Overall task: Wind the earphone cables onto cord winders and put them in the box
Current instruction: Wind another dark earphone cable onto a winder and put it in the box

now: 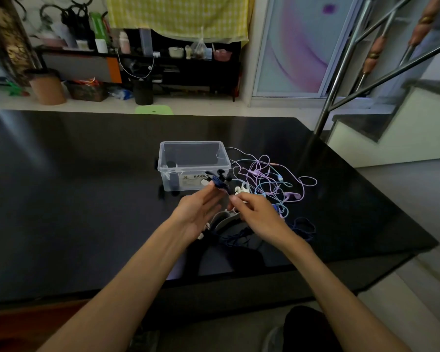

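Winder (220, 182), dark blue cable already wrapped on it, sat at your left hand's (198, 214) fingertips (211, 186), 12 o'clock of the palm, just in front of the box's (193, 165) near wall. Left fingers were nearly straight, thumb and tips pinching the winder. Right hand (258, 214) was curled at 3 o'clock of the left, fingertips pinching something small; cannot tell whether it was the blue cable (241, 237). Loose blue cable trailed on the table (87, 199) at 6 o'clock of both hands. Tangled purple and light-blue earphones (272, 179) lay at 3 o'clock of the box. White winder (241, 189) sat between them. Box label had Chinese print, blurred, unreadable.
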